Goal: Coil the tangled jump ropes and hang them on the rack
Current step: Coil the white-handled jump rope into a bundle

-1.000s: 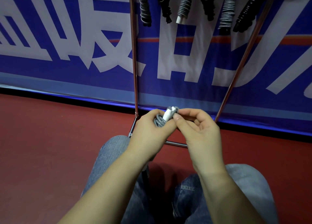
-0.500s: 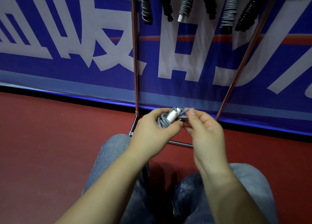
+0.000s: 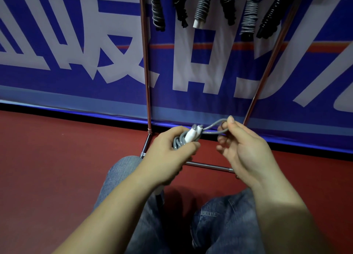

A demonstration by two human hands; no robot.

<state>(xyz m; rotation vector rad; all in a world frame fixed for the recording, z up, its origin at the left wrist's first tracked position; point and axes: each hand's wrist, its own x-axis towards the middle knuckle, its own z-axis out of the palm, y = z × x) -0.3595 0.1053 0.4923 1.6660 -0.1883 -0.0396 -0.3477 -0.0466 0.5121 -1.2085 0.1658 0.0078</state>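
Note:
My left hand (image 3: 172, 154) grips a grey jump rope coiled into a bundle (image 3: 178, 142) together with its white handle (image 3: 193, 135). A loop of the same grey rope (image 3: 214, 128) sticks out to the right, and my right hand (image 3: 242, 148) holds it hooked round the index finger, with the thumb against it. Both hands are low in front of the metal rack (image 3: 146, 72). Several coiled ropes, grey and black (image 3: 199, 7), hang from the rack's top, cut off by the upper edge.
The rack's base bar (image 3: 208, 165) lies on the red floor (image 3: 57, 158) just beyond my knees in blue jeans (image 3: 225, 225). A blue banner with large white characters (image 3: 210, 72) stands behind the rack.
My right hand has moved right and pulled a loop of grey rope out from the bundle. My left hand has kept its grip on the coil and handle.

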